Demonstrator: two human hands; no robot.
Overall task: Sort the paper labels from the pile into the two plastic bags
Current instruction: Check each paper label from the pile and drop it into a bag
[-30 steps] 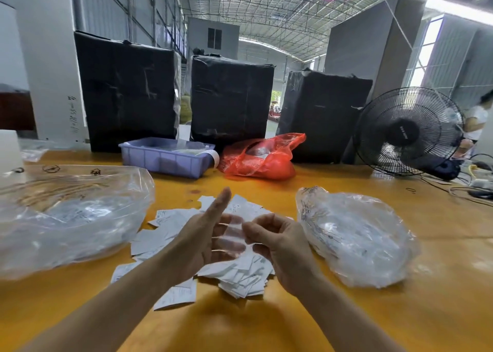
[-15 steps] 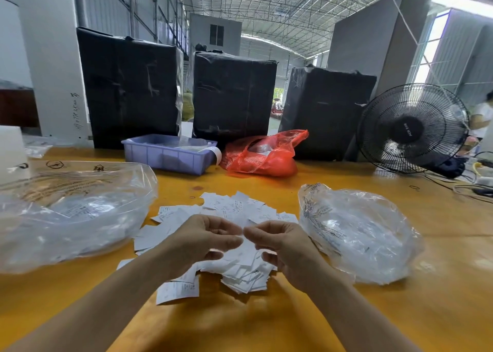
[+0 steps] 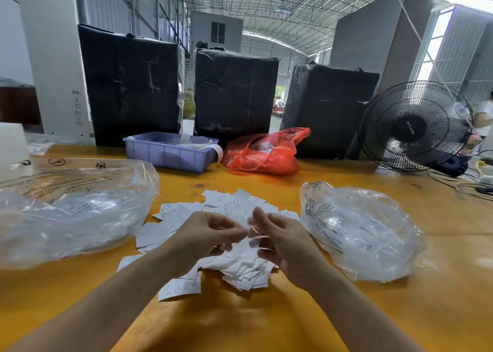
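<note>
My left hand (image 3: 205,231) and right hand (image 3: 282,237) meet above label pile (image 3: 234,261) on yellow tabletop (image 3: 266,322); both grips curled, pinching thin white paper labels (image 3: 254,230) between fingertips. Clear bag (image 3: 72,207) left of pile, second clear bag (image 3: 360,231) right. Beyond: purple bin (image 3: 168,151), red bag (image 3: 264,151).

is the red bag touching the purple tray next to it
Apart. In the head view a strip of yellow table shows between the purple tray and the red bag.
</note>
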